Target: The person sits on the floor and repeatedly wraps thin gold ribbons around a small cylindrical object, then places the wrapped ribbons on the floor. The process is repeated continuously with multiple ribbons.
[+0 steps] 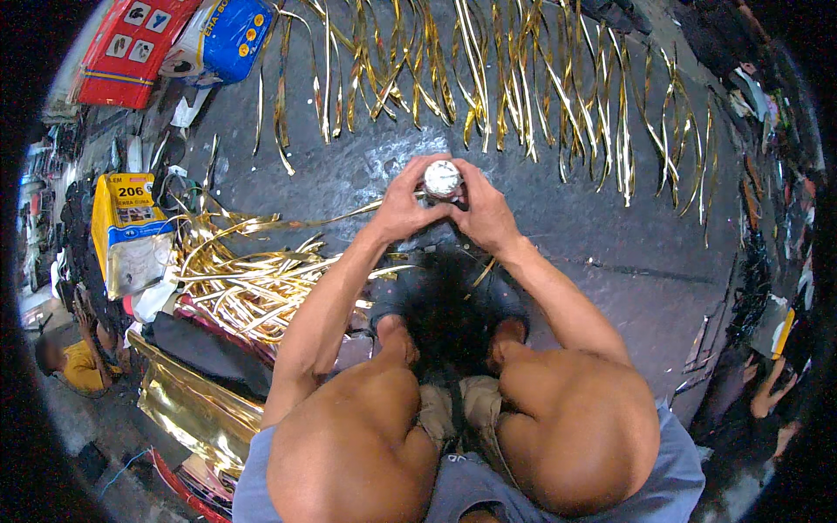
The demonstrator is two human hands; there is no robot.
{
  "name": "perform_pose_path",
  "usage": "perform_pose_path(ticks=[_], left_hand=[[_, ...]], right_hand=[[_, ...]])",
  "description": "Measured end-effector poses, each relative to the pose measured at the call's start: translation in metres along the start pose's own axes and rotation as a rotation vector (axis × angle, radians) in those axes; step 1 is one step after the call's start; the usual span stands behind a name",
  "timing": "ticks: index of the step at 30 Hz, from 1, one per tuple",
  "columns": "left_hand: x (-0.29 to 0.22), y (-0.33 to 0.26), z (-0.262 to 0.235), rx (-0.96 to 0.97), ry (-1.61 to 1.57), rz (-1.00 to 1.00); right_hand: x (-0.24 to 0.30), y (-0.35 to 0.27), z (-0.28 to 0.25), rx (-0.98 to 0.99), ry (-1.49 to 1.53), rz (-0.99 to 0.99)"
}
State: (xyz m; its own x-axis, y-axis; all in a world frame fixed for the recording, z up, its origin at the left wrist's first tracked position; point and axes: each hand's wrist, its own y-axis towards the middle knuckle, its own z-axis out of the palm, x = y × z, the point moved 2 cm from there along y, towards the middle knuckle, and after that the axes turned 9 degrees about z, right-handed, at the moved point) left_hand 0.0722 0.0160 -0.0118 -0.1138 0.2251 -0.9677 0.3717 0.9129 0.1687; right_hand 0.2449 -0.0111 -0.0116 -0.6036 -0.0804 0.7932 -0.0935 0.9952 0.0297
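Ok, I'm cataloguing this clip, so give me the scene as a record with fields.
Left hand: curled around the left of a round silvery-topped object
Right hand: curled around its right
Far side: spread gold strips on a dark surface
Left: tangled gold heap beside a yellow-and-blue package
Upper left: red package, blue package

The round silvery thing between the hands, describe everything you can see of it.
The round silvery thing has a pale, mottled, shiny top that looks metallic or coated, facing the camera. The left hand and right hand curl around it from either side. Its sides and base are mostly hidden.
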Motion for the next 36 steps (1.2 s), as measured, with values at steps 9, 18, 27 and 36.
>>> perform_pose_path(ticks=[9,18,27,36], left_hand=[[-0.001,0.003,0.004,0.004,0.237,0.113],[-0.004,0.000,0.003,0.006,0.310,0.131],[0.001,-0.004,0.000,0.005,0.334,0.154],[-0.005,-0.029,-0.063,-0.093,0.449,-0.014]], right_hand=[[-0.101,0.027,0.044,0.110,0.407,0.626],[-0.028,0.009,-0.047,-0.008,1.128,0.887],[0.113,-0.025,-0.269,-0.295,1.494,0.333],[0.104,0.088,-0.325,0.196,1.303,-0.081]])
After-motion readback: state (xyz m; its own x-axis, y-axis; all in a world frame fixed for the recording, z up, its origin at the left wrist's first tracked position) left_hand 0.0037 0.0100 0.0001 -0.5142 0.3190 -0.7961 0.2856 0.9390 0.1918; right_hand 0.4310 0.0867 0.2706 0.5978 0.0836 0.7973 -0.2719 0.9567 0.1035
